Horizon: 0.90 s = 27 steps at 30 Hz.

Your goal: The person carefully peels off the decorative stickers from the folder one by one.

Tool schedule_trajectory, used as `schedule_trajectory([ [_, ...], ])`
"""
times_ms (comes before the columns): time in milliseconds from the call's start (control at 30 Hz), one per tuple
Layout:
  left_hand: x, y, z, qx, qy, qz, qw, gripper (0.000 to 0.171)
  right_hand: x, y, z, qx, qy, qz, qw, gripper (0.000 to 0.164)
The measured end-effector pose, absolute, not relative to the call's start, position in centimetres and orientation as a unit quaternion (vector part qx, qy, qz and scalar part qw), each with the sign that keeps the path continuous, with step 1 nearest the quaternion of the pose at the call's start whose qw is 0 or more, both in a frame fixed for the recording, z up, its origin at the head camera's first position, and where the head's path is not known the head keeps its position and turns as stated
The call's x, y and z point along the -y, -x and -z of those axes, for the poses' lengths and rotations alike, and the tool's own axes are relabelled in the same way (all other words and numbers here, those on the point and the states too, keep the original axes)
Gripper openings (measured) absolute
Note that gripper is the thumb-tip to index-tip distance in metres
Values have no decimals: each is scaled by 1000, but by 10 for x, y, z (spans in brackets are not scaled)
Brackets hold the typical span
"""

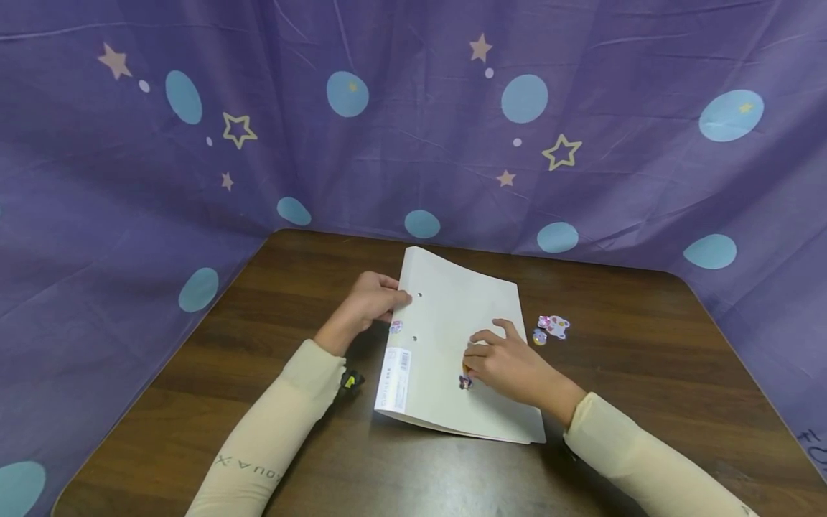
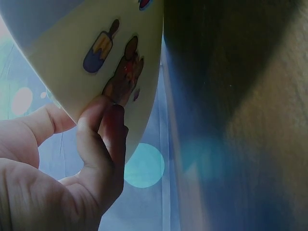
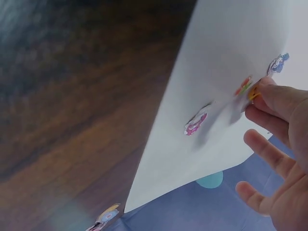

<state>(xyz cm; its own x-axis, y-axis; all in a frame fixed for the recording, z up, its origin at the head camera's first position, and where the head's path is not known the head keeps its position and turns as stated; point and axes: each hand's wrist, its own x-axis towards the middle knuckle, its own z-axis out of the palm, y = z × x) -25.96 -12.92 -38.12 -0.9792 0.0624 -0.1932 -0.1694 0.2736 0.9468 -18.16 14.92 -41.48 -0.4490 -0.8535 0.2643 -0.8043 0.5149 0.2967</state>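
A white folder [image 1: 452, 316] lies tilted on the table, its spine to the left and raised. My left hand [image 1: 375, 300] grips the spine, thumb on top and fingers beneath. In the left wrist view an ice-pop sticker [image 2: 100, 50] and a brown, eared sticker [image 2: 127, 72] show on the folder near those fingers. Over the cover, my right hand [image 1: 507, 362] pinches a small yellow sticker [image 3: 254, 92] between thumb and index finger, close to the surface. Beside it on the cover are a red-and-green sticker [image 3: 244, 85], a pink sticker [image 3: 196, 124] and a blue sticker [image 3: 278, 64].
To the right of the folder, a white animal-face sticker [image 1: 558, 327] and a small bluish sticker [image 1: 539, 336] lie on the brown table [image 1: 633, 345]. A printed label [image 1: 394, 380] covers the lower spine. A purple patterned curtain [image 1: 413, 122] hangs behind the table.
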Motion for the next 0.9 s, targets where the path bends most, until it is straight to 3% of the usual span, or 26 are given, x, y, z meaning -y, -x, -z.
schedule_trajectory([
  [300,129,259,381,-792,32,-602,100,38,-146,181,421,851,-479,63,203,5],
  [900,129,258,380,-795,25,-598,98,38,-141,182,418,857,-484,59,168,6],
])
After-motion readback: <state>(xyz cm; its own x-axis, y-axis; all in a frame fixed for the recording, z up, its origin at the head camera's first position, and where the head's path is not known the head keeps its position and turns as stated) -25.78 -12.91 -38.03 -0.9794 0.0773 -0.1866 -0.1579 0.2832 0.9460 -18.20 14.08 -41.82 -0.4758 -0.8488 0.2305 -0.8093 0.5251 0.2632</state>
